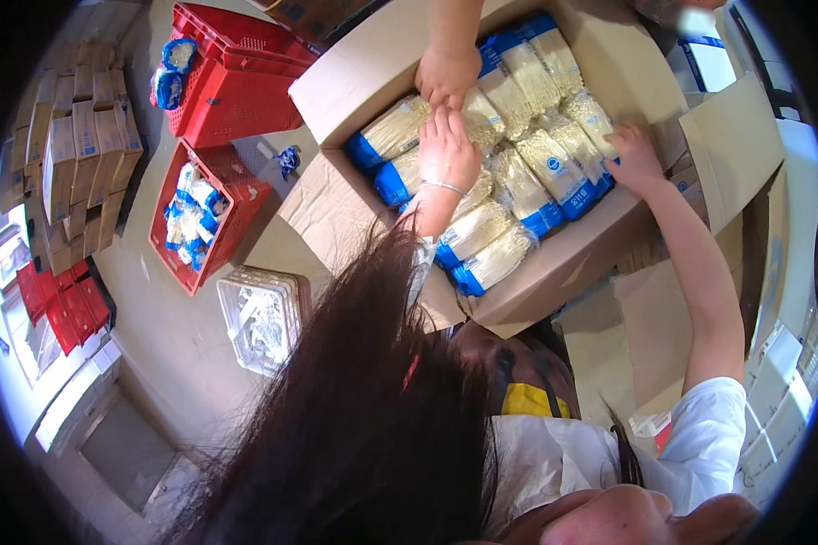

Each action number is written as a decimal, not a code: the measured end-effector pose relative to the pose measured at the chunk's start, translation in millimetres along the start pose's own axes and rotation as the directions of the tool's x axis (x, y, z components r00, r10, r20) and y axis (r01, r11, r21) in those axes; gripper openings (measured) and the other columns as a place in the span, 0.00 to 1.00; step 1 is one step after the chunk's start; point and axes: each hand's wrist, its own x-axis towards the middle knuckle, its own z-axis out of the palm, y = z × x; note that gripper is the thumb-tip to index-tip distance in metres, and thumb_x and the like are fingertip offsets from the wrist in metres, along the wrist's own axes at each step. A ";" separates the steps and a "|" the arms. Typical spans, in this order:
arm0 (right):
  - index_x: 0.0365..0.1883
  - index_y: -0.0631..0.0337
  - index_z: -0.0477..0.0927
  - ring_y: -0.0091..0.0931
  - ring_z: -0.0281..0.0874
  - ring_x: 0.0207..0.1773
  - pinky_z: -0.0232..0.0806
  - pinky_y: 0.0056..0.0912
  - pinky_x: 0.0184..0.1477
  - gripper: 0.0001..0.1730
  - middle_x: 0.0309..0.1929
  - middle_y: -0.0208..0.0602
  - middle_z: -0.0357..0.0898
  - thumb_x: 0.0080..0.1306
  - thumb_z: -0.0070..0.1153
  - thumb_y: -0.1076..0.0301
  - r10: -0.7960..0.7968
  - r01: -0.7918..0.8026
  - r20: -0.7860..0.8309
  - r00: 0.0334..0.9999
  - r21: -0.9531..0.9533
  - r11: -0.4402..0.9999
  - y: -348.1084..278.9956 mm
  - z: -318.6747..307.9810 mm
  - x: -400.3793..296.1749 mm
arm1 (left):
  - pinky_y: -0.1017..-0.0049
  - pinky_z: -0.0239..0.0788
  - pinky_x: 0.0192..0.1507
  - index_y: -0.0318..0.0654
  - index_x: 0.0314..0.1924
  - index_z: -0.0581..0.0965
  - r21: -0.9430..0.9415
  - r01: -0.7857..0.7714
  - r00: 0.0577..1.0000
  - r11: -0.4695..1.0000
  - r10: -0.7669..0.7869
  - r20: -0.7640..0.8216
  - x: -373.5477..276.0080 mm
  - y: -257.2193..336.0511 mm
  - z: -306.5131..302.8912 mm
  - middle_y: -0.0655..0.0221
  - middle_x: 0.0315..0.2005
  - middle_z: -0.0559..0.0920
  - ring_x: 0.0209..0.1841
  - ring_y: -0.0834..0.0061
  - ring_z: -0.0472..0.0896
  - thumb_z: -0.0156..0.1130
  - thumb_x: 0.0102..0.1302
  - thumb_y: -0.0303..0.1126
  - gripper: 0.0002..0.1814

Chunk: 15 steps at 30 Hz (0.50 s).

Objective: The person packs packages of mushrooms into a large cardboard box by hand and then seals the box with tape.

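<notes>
My left hand (451,153), with a thin bracelet at the wrist, lies palm down over bagged enoki mushrooms inside a large cardboard box (559,262). Its fingers are extended, and their tips meet a co-worker's hand (448,75) that reaches in from the top. At the box's right side, my right hand (632,157) has its fingers against the end of an enoki mushroom pack (586,116); whether they grip it is unclear. The clear and blue packs lie in rows, among them a printed one (552,167) between my hands.
Left of the box stand a tilted red crate (245,95), a red crate of blue-and-white packs (157,231) and a pale basket (228,306). Cartons (75,150) are stacked at far left. A cardboard flap (736,150) sticks out at right. Crumpled blue wrap (288,161) lies nearby.
</notes>
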 end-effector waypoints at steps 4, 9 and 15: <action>0.51 0.60 0.77 0.42 0.64 0.66 0.57 0.45 0.67 0.22 0.59 0.45 0.71 0.56 0.60 0.67 -0.119 0.113 0.012 0.993 0.220 0.969 -22.2 -11.0 -36.6 | 0.50 0.38 0.72 0.27 0.70 0.53 0.293 -0.037 0.999 0.955 0.040 -0.006 -8.2 8.5 31.4 0.50 0.72 0.49 0.75 0.52 0.46 0.60 0.54 0.41 0.47; 0.50 0.60 0.77 0.42 0.65 0.65 0.60 0.43 0.66 0.20 0.57 0.44 0.73 0.58 0.59 0.69 -0.222 0.258 -0.141 0.965 0.334 0.906 -64.7 -59.4 -109.8 | 0.48 0.29 0.73 0.37 0.73 0.51 0.501 -0.052 0.994 0.864 -0.002 0.107 -11.8 7.3 49.7 0.58 0.75 0.47 0.76 0.58 0.43 0.54 0.60 0.48 0.45; 0.49 0.60 0.78 0.40 0.70 0.60 0.64 0.40 0.62 0.19 0.56 0.42 0.74 0.56 0.59 0.74 -0.077 0.178 -0.248 0.966 0.414 0.893 -60.3 -105.0 -226.3 | 0.54 0.32 0.74 0.37 0.70 0.59 0.369 -0.099 0.924 0.924 -0.052 0.379 -32.0 18.2 38.5 0.63 0.72 0.57 0.76 0.61 0.47 0.53 0.63 0.53 0.41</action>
